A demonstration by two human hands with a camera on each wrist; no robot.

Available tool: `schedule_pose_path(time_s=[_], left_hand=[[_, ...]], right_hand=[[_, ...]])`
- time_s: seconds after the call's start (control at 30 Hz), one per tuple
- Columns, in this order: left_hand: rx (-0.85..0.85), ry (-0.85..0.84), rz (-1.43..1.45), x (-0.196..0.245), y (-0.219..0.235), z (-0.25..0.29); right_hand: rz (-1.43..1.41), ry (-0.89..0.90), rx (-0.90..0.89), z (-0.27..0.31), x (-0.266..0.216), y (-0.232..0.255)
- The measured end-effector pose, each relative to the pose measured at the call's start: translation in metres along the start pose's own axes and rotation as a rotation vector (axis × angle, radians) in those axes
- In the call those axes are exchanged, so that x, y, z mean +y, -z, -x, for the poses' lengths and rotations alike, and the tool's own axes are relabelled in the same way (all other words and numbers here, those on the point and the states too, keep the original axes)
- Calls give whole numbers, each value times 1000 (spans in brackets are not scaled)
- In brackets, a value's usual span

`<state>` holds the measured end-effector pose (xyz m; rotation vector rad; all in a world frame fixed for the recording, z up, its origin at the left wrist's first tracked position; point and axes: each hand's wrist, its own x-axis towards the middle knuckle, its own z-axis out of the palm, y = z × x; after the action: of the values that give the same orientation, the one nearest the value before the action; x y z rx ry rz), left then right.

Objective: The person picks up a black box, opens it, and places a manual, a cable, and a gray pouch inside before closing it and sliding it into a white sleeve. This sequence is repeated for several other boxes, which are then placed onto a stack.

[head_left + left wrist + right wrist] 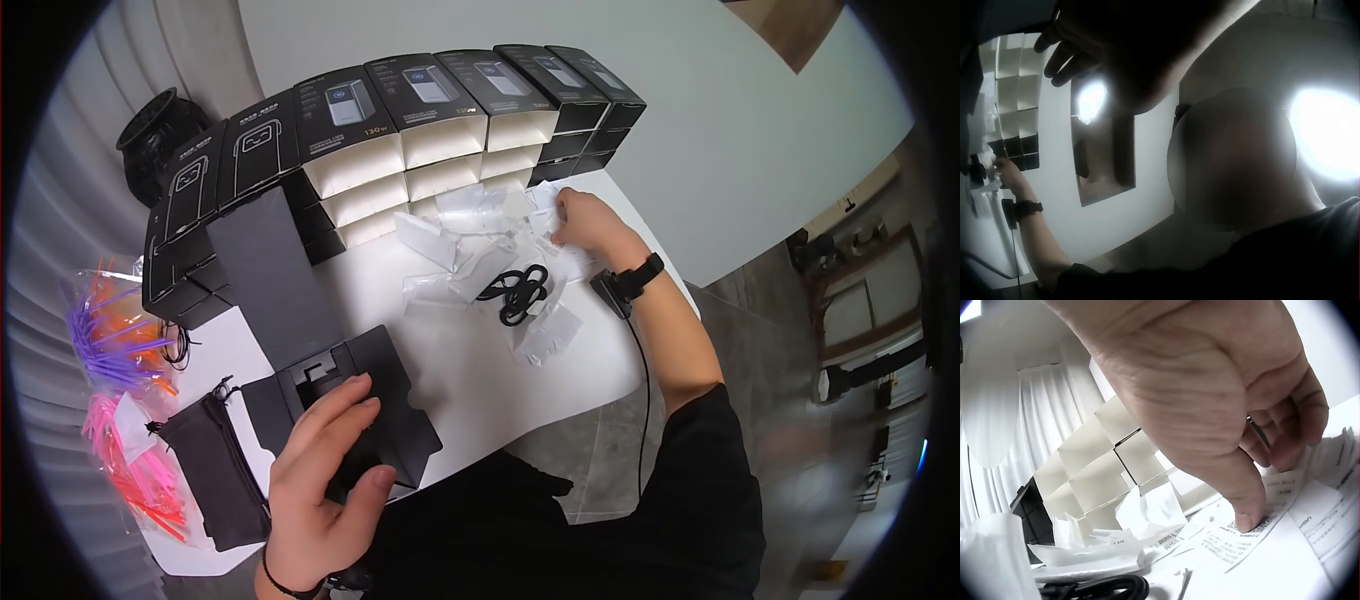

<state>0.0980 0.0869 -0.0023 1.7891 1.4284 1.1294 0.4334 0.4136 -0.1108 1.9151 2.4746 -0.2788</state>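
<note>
My right hand (592, 222) is at the back right of the white table, among papers and clear plastic bags. In the right wrist view its thumb presses on a printed paper slip (1225, 544), with the fingers bent around the slip's far side. More printed papers (1329, 519) lie beside it. My left hand (325, 475) is over an opened black box (412, 405), its fingers extended across the inner compartment and its thumb apart. The box's long lid (270, 270) stands folded back, and the hand hides part of the interior.
Stacked black boxes (345, 105) line the back of the white table (470, 390), some showing pale open ends. A coiled black cable (518, 295) lies among the plastic bags. Bags of purple (105, 335) and pink sticks (130, 465) and a black pouch (215, 470) are at left.
</note>
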Motion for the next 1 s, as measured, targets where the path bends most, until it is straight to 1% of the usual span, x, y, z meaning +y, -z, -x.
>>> schedule_pose_path(time_s=[0.17,0.27,0.37,0.47,0.57,0.67,0.77,0.87,0.9,0.97,1.0], left_hand=[[29,72,26,-12,-6,-4],[38,92,27,-14,-7,-6],[24,116,27,-15,-10,-8],[9,119,13,-17,-12,-9],[8,122,5,-19,-12,-7],[17,126,-1,-21,-12,-6],[27,126,7,-23,-13,-4],[27,133,26,-23,-11,-1],[25,136,31,-22,-10,0],[29,126,48,-19,-6,1],[33,115,62,-16,-3,2]], right_hand=[[-55,-83,-27,6,-12,14],[-47,53,63,4,-11,21],[-64,257,-99,-9,-11,27],[94,340,-185,-26,-11,19],[142,316,-254,-34,-16,20],[172,479,-155,-36,-10,16],[166,329,-253,-33,-16,24],[40,310,-177,-23,-5,28],[86,315,-142,-18,-1,34],[181,329,-64,8,-14,72],[195,393,-12,20,-18,89]])
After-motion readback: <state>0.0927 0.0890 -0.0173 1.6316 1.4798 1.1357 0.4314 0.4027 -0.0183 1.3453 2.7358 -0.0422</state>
